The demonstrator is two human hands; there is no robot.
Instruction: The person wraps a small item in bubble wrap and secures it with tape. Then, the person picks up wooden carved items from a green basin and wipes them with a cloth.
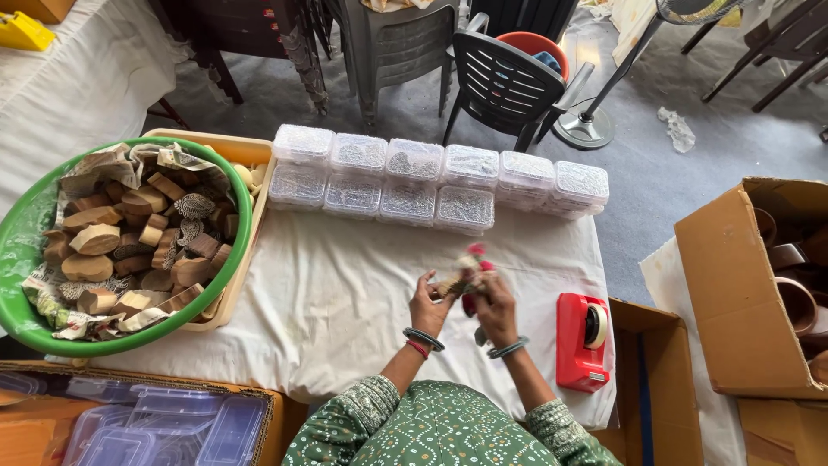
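Head view shows our left hand (429, 304) and right hand (494, 304) close together above the white cloth (345, 293), both closed around one small wooden block (457, 280) with something red and pale on top; the left fingers pinch its near end, the right hand wraps the other end along with what looks like a red-handled tool (470, 302), though we cannot tell exactly what that is. The piece sits up off the cloth, between the two hands. To do this well, we judge that we should keep the left pinch firm and low on the block so the upper face stays free, and let the right hand do the fine work in short, controlled movements. Just to the right of the grip stands a red tape dispenser (582, 341), within easy reach. Beyond the hands, farther from us, lie two rows of lidded clear boxes (435, 177) filled with small metal bits. Well off to the left, a green basin (26, 259) lined with newspaper holds many more carved wooden blocks (129, 250). At near left, empty clear containers (164, 427) wait in a carton, and open cardboard boxes (742, 293) sit to the right.
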